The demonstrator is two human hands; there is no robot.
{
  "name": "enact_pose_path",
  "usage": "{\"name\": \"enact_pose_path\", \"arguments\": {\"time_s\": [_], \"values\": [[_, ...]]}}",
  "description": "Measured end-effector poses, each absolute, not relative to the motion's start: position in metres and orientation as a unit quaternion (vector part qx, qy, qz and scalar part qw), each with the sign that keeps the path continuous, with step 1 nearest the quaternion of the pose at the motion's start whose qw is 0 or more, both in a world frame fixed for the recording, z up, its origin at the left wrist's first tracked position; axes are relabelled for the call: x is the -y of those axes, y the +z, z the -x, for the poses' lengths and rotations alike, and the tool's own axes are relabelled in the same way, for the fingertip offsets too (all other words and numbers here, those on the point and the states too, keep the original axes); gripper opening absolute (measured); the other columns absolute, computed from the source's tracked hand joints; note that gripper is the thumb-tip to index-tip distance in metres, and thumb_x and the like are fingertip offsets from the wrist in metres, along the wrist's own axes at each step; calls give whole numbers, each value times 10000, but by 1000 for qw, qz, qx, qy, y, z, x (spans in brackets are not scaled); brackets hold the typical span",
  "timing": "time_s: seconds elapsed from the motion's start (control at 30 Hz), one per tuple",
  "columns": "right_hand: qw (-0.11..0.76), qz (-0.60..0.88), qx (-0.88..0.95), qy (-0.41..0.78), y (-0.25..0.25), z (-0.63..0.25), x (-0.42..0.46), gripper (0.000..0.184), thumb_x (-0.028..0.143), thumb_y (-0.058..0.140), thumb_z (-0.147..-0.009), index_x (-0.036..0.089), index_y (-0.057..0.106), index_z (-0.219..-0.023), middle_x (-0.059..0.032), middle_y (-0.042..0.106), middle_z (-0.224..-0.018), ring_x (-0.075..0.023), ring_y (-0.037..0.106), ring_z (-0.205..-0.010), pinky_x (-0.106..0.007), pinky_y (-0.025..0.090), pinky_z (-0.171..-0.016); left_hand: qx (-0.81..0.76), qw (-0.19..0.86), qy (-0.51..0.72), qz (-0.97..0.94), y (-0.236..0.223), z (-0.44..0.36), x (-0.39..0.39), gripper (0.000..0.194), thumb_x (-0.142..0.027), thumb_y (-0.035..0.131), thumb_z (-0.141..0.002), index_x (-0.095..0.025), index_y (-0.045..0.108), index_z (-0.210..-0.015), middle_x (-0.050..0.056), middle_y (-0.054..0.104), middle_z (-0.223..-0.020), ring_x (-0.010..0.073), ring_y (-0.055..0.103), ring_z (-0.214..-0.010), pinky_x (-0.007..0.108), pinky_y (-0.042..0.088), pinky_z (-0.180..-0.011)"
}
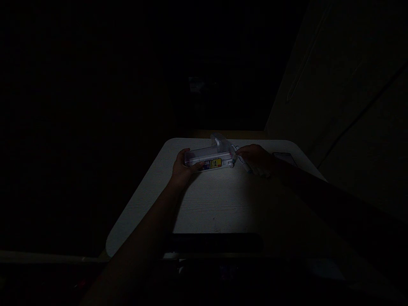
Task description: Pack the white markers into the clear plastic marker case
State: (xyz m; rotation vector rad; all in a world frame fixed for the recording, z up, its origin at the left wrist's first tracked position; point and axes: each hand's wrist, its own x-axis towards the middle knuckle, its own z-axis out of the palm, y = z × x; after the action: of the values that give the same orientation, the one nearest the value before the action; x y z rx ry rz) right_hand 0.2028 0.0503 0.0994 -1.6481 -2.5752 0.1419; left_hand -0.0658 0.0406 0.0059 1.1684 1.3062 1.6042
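Note:
My left hand (182,171) grips a clear plastic marker case (204,154) by its left end, the thumb lying over the front. A yellow and dark label (214,163) shows on the case, and its clear lid (219,138) stands open at the back right. At the open right end, the fingers of my right hand (253,154) are pinched on what looks like a slim marker, mostly hidden in the dark. Several white-bodied markers (247,166) lie on the table just below that hand.
The pale table (210,199) has rounded corners and a dark cut-out (213,243) near its front edge. A flat dark object, perhaps a phone (284,159), lies at the back right. A wall with a hanging cable (360,117) rises on the right. The surroundings are very dark.

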Motion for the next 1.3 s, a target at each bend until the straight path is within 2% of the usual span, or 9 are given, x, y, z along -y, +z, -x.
{"name": "enact_pose_path", "arguments": {"time_s": [0.07,0.17,0.23,0.33,0.47,0.67,0.87,1.1,1.3], "values": [[72,490,865,77,92,-195,-55,437,172,334,-1017,185,741,-1175,-60,765,-1200,-181,710,-1123,-291,555,-977,-506,371,628,-461,5,67,-41,798,-305,913,-448,-227,593,-1175,61,609,-1086,237,629,-992,414,563,-892],[136,439,884,89,73,-188,-66,394,106,389,-961,155,765,-1067,-89,773,-1108,-180,718,-1040,-312,579,-936,-497,386,617,-472,6,68,-39,807,-320,920,-470,-221,585,-1198,63,608,-1110,224,622,-1001,396,558,-901],[147,423,891,75,60,-187,-73,366,52,455,-894,156,767,-1054,-98,742,-1177,-186,685,-1109,-342,556,-1007,-495,399,613,-470,7,68,-37,828,-314,931,-455,-220,580,-1199,63,608,-1123,224,620,-1011,396,556,-906],[138,410,900,58,50,-191,-77,333,53,506,-870,135,762,-1067,-119,694,-1235,-201,647,-1136,-363,516,-1054,-491,396,622,-464,6,66,-36,829,-322,937,-448,-225,585,-1192,60,612,-1119,221,619,-1006,391,556,-901],[109,439,892,19,55,-192,-70,279,131,545,-912,101,757,-1090,-163,655,-1271,-248,602,-1151,-409,455,-1074,-490,382,633,-463,4,65,-38,813,-336,922,-468,-228,586,-1200,52,617,-1096,205,622,-968,363,559,-864],[37,464,884,-40,66,-187,-62,314,164,544,-952,50,702,-1199,-180,673,-1244,-266,577,-1182,-364,438,-1037,-508,387,598,-484,7,69,-36,853,-366,921,-466,-209,559,-1222,65,611,-1118,215,621,-987,375,551,-883],[8,466,883,-66,73,-193,-63,294,241,561,-967,84,714,-1164,-166,693,-1233,-276,582,-1190,-352,445,-992,-510,383,592,-493,8,69,-36,847,-371,921,-476,-214,551,-1222,72,612,-1135,235,622,-1012,391,550,-889],[-9,469,881,-57,77,-189,-61,335,238,566,-962,80,680,-1235,-170,693,-1278,-272,594,-1211,-348,441,-1013,-507,384,594,-493,5,69,-37,889,-407,925,-473,-207,541,-1249,79,604,-1164,237,614,-1046,405,527,-956],[-4,483,873,-75,76,-197,-56,352,242,563,-952,135,655,-1274,-155,685,-1317,-290,581,-1251,-371,436,-979,-507,381,595,-494,6,67,-35,845,-387,911,-505,-215,540,-1245,86,606,-1175,241,617,-1045,406,536,-938]]}}
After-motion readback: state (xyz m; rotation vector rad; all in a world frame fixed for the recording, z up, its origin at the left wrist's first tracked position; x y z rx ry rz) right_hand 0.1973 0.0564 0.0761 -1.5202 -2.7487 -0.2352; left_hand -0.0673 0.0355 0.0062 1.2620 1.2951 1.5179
